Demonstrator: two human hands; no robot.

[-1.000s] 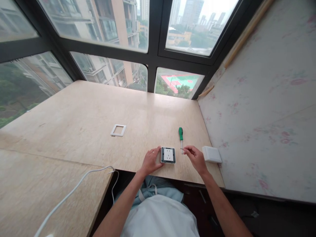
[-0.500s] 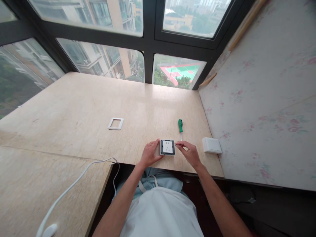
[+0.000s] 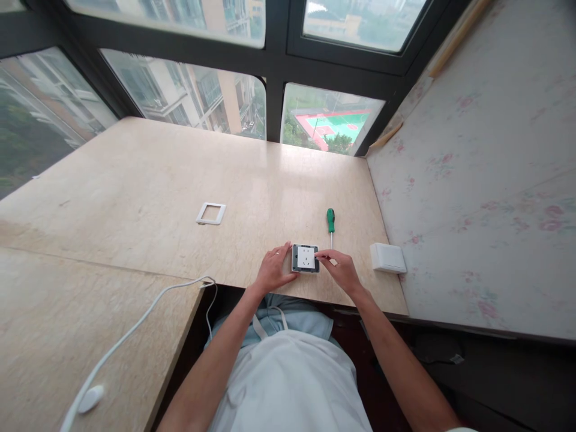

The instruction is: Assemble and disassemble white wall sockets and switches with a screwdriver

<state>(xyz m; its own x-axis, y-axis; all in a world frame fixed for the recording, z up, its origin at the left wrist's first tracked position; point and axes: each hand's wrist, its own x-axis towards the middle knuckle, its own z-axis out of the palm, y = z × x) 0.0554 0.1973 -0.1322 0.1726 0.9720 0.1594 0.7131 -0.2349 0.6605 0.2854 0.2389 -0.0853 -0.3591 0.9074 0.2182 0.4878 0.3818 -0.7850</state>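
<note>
A wall socket (image 3: 306, 258), white in the middle with a dark exposed surround, rests face up near the front of the ledge. Around its left edge my left hand (image 3: 272, 267) is closed, index finger at the upper corner and thumb at the lower one. My right hand (image 3: 338, 267) pinches with thumb and fingertips over the right side of the socket's surround; whatever is in the pinch is too small to make out. Just beyond that hand lies a green-handled screwdriver (image 3: 331, 221), its shaft pointing toward me. A white cover frame (image 3: 211, 213) lies flat farther left.
To the right, a white switch box (image 3: 387, 258) sits beside the papered wall (image 3: 477, 198). A white cable (image 3: 148, 317) runs over the left part of the stone ledge (image 3: 135, 186) and down its front edge. Dark-framed windows (image 3: 274, 114) border the back.
My right fingertips have shifted left, from beside the socket's right edge onto its surround. My left hand keeps its hold. The view has tilted slightly downward.
</note>
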